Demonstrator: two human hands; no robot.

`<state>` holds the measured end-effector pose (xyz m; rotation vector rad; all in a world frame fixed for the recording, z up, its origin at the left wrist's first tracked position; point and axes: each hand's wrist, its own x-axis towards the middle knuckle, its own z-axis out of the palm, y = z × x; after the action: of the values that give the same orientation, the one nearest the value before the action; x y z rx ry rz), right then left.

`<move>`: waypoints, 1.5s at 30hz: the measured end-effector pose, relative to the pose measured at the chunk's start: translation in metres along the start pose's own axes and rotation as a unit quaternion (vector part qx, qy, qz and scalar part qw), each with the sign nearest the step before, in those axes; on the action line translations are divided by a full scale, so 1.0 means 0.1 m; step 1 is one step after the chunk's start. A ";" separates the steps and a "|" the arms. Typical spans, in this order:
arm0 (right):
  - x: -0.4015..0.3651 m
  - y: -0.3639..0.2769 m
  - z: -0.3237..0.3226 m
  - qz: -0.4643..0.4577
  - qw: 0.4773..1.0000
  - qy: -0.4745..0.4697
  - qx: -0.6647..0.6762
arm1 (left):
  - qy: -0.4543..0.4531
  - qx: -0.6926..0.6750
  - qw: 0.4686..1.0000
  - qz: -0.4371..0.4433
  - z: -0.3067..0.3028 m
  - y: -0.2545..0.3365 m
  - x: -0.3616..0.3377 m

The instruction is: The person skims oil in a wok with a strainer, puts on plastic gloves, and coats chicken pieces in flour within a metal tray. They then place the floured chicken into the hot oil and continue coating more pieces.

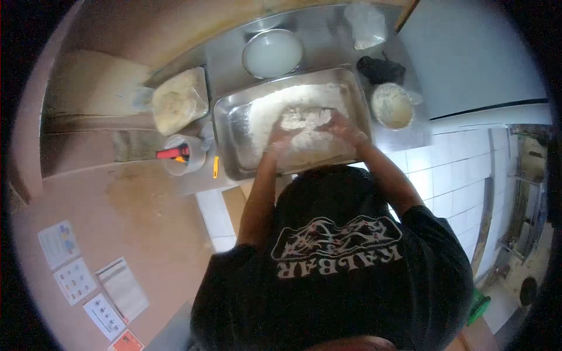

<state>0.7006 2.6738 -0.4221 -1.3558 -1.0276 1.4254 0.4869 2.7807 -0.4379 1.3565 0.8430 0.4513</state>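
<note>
A deep rectangular metal tray [234, 120] holds a broad bed of white flour [263, 111]. My left hand [282, 138] and my right hand [344, 130] are inside it, cupped around a clumpy heap of flour [305, 119] between them. White powder coats the fingers of both. Some fingertips are sunk in the heap or blurred, so their exact grip is partly hidden. Behind the tray stands a round metal bowl [273, 54] with a cloudy whitish liquid. To the right is a round tub [392, 106] with a pale, creamy content.
Left of the tray sit a clear bag of pale material [180, 100] and a plastic container [185, 154] with red- and yellow-handled tools. A yellow-handled tool [216, 167] lies at the counter's front. A black bundle [381, 69] and a clear plastic bag [366, 26] are at the back right.
</note>
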 end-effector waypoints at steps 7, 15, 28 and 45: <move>-0.03 -0.09 -0.23 0.087 0.992 -0.025 -0.093 | -0.017 0.280 0.959 -0.033 -0.36 0.84 -0.19; 0.35 -0.25 -0.35 0.004 0.963 -0.118 -0.240 | -0.093 0.206 0.974 0.010 -0.63 0.66 0.21; 1.16 0.84 -0.21 -0.207 0.973 -0.106 -0.004 | -0.077 0.387 0.919 0.021 -0.36 -0.13 0.93; 0.34 0.91 0.07 -0.002 0.998 -0.070 -0.005 | -0.169 0.124 0.977 -0.029 -0.16 -0.51 0.12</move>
<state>0.6886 2.6830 -0.5180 -1.2752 -1.1272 1.5313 0.4734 2.7897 -0.4901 1.5789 0.6690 0.0638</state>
